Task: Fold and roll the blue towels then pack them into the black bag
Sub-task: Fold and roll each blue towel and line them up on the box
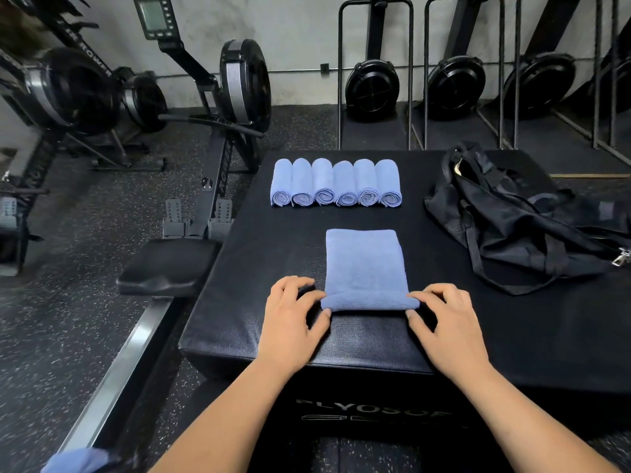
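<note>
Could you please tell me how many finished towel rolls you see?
6 rolls in one row on the box's far side, left of the bag, which may hide more.

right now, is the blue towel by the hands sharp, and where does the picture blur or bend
Head view: the folded blue cloth towel is sharp at centre; the black-and-grey rowing machines at left smear; the upright metal racks bow from lens distortion; the black fabric bag loses detail in shadow.

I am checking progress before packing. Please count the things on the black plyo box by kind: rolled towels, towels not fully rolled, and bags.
Rolled blue towels: 6
Folded blue towel, roll only started at near edge: 1
Black bag: 1
Total: 8
</note>
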`<action>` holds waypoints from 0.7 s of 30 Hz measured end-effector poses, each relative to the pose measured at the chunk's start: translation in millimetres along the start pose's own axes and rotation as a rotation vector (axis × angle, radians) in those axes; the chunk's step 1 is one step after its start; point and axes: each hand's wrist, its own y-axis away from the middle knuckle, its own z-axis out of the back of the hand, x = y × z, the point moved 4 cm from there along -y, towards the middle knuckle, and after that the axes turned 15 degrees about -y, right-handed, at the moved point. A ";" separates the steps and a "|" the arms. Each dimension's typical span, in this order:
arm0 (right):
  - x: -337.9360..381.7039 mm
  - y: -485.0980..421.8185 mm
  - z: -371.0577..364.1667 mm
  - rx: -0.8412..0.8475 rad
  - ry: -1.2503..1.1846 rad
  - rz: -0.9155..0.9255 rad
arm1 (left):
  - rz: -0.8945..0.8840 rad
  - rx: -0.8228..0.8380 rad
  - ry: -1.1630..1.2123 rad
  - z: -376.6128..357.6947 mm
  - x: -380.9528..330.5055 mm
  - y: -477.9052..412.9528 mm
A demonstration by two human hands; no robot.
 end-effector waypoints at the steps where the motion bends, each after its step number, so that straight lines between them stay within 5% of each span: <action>1: -1.6 -0.8 0.0 0.007 -0.014 -0.008 | 0.001 0.006 0.021 0.2 0.4 0.0; 21: 2.8 -1.2 5.1 -0.016 -0.142 -0.078 | 0.065 -0.035 0.144 9.2 -2.3 -3.7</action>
